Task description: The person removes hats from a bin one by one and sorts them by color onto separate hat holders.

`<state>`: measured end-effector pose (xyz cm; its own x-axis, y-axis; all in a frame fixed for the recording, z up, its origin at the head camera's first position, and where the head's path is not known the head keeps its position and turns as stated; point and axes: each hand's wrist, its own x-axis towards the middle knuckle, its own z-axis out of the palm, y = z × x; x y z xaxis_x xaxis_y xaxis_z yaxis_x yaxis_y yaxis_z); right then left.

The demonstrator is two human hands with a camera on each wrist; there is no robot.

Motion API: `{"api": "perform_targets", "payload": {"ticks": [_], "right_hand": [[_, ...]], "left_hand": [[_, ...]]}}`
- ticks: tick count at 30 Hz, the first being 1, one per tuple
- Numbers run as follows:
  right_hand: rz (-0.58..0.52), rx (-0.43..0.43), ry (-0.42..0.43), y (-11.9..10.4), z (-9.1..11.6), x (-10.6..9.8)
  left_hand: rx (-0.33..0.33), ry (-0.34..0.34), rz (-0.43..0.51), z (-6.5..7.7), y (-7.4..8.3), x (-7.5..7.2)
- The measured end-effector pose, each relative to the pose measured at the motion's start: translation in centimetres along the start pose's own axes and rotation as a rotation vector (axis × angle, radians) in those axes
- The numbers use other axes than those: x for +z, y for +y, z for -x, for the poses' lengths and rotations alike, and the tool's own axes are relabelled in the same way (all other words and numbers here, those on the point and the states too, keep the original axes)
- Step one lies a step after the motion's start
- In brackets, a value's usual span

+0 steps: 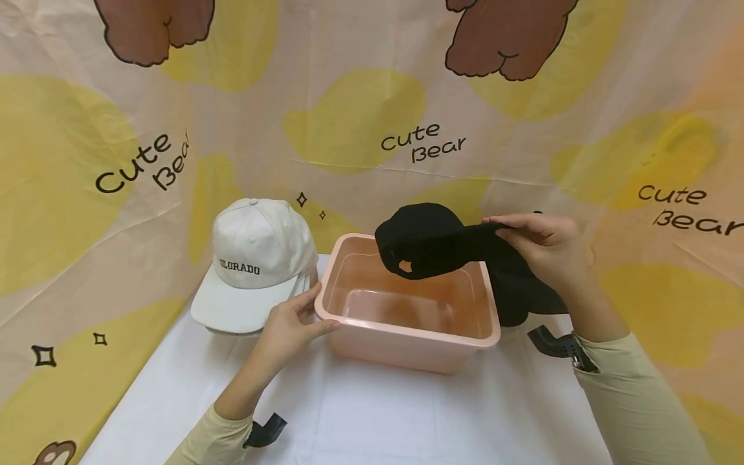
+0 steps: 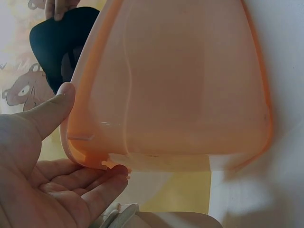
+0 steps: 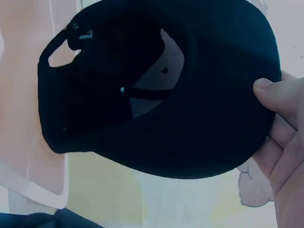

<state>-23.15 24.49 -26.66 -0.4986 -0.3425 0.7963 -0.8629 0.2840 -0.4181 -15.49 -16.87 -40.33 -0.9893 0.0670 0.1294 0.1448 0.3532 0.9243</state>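
A black baseball cap hangs over the back right part of a pink plastic basin. My right hand pinches the cap's brim between thumb and fingers; the right wrist view shows the cap's dark inside and its strap opening. My left hand holds the basin's left front corner, thumb at the rim and fingers around the side, as the left wrist view also shows at the basin wall. The basin's visible floor is bare.
White caps, the front one lettered, are stacked left of the basin. More black headwear lies to its right, partly behind my right hand. A white cloth covers the table; a printed bear curtain stands behind.
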Motion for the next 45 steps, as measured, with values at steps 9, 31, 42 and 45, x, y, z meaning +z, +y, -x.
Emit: {"api": "perform_targets", "payload": {"ticks": [9,31,42,45], "right_hand": [[0.146,-0.094,0.01,-0.7,-0.6,-0.8],[0.465,-0.119,0.196,-1.6,-1.8,-4.9],[0.575,-0.074,0.213,0.8,-2.4,-7.5],[0.597,-0.061,0.205,1.7,-2.4,-7.9]], "left_hand": [[0.009,-0.006,0.012,0.1,0.0,-0.1],[0.007,0.001,0.0,0.2,0.0,-0.1],[0.013,0.005,0.006,0.1,0.0,0.0],[0.014,0.002,0.01,0.1,0.0,0.0]]}}
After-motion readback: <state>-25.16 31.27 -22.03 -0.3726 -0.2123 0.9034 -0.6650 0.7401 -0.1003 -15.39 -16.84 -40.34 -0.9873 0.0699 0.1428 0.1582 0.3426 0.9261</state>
